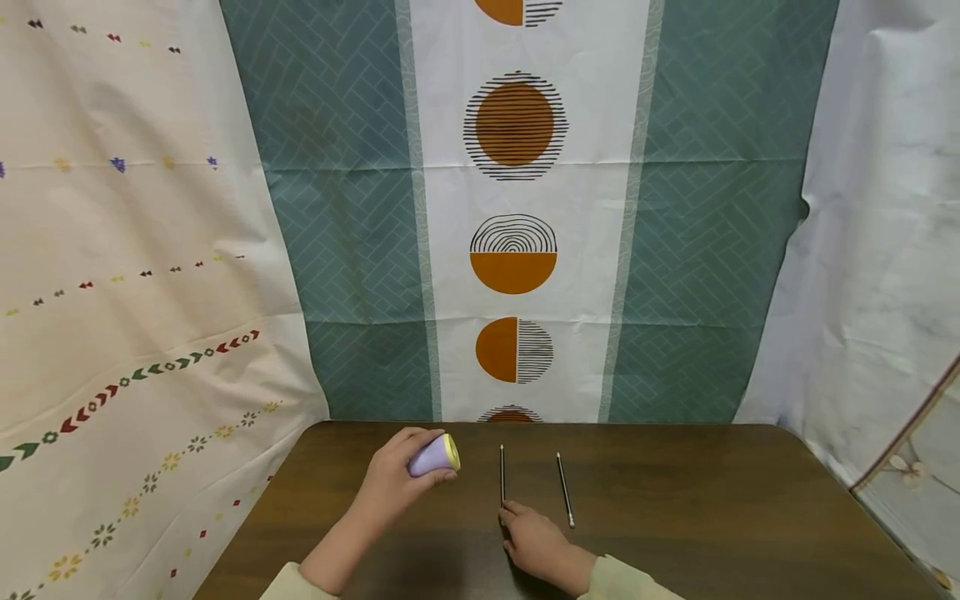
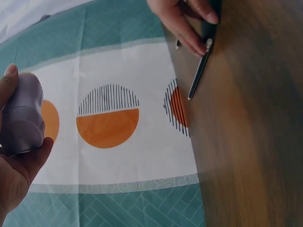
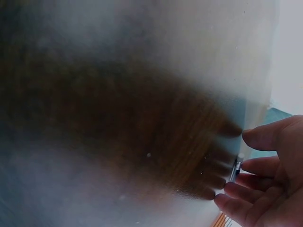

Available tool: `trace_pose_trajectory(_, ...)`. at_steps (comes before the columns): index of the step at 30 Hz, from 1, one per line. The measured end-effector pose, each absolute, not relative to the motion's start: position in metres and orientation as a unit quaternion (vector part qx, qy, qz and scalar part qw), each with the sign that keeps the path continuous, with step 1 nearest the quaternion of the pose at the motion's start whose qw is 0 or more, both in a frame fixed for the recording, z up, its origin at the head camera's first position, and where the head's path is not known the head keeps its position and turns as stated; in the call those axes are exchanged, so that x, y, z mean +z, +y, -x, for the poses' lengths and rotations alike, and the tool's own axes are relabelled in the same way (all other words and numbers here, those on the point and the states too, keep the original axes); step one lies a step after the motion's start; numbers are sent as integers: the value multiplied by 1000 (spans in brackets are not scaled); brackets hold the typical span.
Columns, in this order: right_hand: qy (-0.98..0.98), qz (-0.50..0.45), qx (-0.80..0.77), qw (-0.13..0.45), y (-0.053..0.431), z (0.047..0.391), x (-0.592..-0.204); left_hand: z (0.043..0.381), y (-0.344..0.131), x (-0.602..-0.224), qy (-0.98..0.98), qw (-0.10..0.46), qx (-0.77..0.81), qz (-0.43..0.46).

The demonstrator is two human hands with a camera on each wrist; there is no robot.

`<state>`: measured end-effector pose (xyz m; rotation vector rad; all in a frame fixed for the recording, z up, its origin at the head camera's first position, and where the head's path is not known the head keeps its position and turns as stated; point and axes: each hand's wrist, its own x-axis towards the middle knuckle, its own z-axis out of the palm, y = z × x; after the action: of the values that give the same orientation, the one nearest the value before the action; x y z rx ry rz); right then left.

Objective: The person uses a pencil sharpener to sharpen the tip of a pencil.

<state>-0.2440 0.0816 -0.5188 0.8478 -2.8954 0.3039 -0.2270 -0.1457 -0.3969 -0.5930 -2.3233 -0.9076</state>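
Note:
A lavender cylinder with a yellow end [image 1: 432,457] is held above the table by my left hand [image 1: 397,471], thumb and fingers wrapped round it. From the left wrist view, this lavender object [image 2: 22,113] narrows slightly at its middle. On the table lies a dark pencil [image 1: 502,473], pointing away from me. My right hand [image 1: 538,542] is at its near, eraser end, with the fingertips on or beside it. In the right wrist view the thumb and fingers [image 3: 236,203] stand apart, fairly straight, next to the eraser end [image 3: 240,158].
A second dark pencil [image 1: 566,492] with a white eraser lies to the right, slightly slanted. The brown wooden table [image 1: 712,500] meets a patterned curtain [image 1: 517,192] at the back. Cloths hang along the left [image 1: 135,250] and right [image 1: 885,250] sides.

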Motion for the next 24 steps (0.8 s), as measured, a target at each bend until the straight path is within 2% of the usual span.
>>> trace_pose_trajectory(9,-957,-273,94,39,81,245,-519,246,-148,-386,-881,225,-388,150)
trace_pose_trajectory(24,-957,-268,109,29,82,246,-520,281,-145,-402,-873,182,-440,105)
